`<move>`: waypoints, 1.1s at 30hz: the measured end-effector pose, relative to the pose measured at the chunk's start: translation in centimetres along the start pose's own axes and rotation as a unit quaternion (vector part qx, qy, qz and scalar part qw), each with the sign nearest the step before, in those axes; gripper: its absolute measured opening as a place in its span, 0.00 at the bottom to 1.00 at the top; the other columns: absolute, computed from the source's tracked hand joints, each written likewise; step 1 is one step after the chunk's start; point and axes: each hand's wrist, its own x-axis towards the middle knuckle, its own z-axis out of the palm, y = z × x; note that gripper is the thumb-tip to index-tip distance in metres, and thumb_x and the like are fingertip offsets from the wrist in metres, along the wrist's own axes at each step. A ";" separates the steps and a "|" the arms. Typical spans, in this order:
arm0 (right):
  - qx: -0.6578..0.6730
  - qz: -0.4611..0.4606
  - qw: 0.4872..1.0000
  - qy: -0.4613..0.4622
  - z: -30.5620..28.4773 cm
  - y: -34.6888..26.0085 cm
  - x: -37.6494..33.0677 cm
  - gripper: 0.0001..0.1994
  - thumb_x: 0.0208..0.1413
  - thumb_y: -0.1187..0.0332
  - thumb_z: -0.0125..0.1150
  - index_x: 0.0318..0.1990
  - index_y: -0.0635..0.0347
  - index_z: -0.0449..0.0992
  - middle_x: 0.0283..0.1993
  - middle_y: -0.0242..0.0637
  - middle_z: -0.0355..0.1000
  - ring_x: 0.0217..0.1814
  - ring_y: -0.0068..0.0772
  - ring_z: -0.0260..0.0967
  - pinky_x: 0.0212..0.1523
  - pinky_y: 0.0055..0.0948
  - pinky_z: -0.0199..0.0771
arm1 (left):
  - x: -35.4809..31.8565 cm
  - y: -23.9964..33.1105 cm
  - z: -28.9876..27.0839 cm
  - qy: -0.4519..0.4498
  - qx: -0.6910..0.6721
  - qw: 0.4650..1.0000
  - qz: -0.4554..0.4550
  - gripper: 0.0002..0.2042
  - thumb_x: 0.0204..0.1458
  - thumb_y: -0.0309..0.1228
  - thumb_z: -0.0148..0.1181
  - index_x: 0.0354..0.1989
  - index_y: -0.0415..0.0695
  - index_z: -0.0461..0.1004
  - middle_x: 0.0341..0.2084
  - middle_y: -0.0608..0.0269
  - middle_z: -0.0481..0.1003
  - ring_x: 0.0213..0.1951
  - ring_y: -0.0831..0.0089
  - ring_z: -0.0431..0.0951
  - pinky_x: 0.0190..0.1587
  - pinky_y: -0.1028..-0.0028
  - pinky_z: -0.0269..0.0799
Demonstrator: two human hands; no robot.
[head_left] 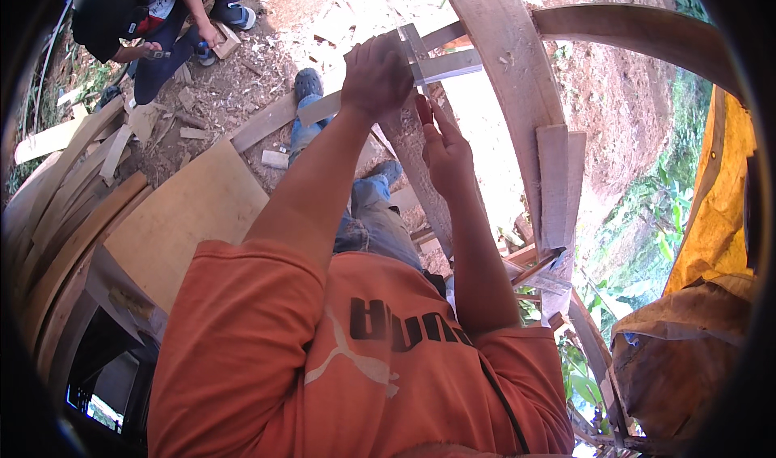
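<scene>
My left hand (pixel 377 76) is closed over a narrow wooden board (pixel 451 65) that crosses the work in front of me. Right beside its fingers stands a flat, pale metal strip (pixel 415 52), which runs down to a reddish-brown end like a handle (pixel 424 109). My right hand (pixel 449 152) pinches at that end, its index finger stretched along it. What tool this is cannot be made out. Beneath both hands a wider plank (pixel 423 163) slopes toward me. The undersides of my fingers are hidden.
A broad curved plank (pixel 517 70) and a long curved beam (pixel 638 36) stand to the right. At left lie a plywood sheet (pixel 190 215) and stacked curved timbers (pixel 61 191). Another person (pixel 162 21) crouches far left, a hand on a small wood block. Orange tarpaulin (pixel 703 207) hangs right.
</scene>
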 end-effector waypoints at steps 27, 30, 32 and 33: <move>0.097 0.030 0.995 -0.003 -2.8 0.6 -1.9 0.25 0.80 0.65 0.52 0.79 0.60 0.70 0.23 0.19 0.61 0.20 0.12 0.52 0.23 0.18 0.54 | 0.1 -0.2 1.4 -0.040 0.047 0.998 -0.032 0.29 0.64 0.58 0.62 0.55 0.41 0.76 0.68 0.43 0.69 0.73 0.46 0.66 0.78 0.42 0.55; 0.098 0.017 0.995 -0.003 -3.1 1.2 -2.2 0.25 0.80 0.65 0.53 0.79 0.60 0.70 0.24 0.19 0.60 0.20 0.12 0.52 0.23 0.19 0.53 | 0.2 -0.4 1.4 -0.036 0.044 0.998 -0.031 0.29 0.65 0.58 0.61 0.55 0.41 0.76 0.67 0.44 0.70 0.73 0.47 0.66 0.78 0.42 0.54; 0.086 -0.001 0.996 -0.021 -3.2 0.3 -1.6 0.25 0.80 0.65 0.53 0.79 0.60 0.70 0.24 0.19 0.60 0.21 0.11 0.52 0.23 0.18 0.53 | 0.2 -0.2 1.5 -0.031 0.046 0.998 -0.029 0.29 0.65 0.58 0.61 0.55 0.41 0.76 0.67 0.44 0.70 0.72 0.47 0.66 0.78 0.42 0.55; 0.087 0.002 0.996 -0.019 -3.2 0.0 -1.4 0.25 0.80 0.65 0.53 0.79 0.60 0.70 0.24 0.19 0.60 0.21 0.11 0.52 0.23 0.18 0.53 | 0.1 -0.2 1.5 -0.030 0.046 0.998 -0.028 0.29 0.65 0.58 0.61 0.55 0.41 0.77 0.67 0.44 0.70 0.72 0.47 0.66 0.78 0.42 0.55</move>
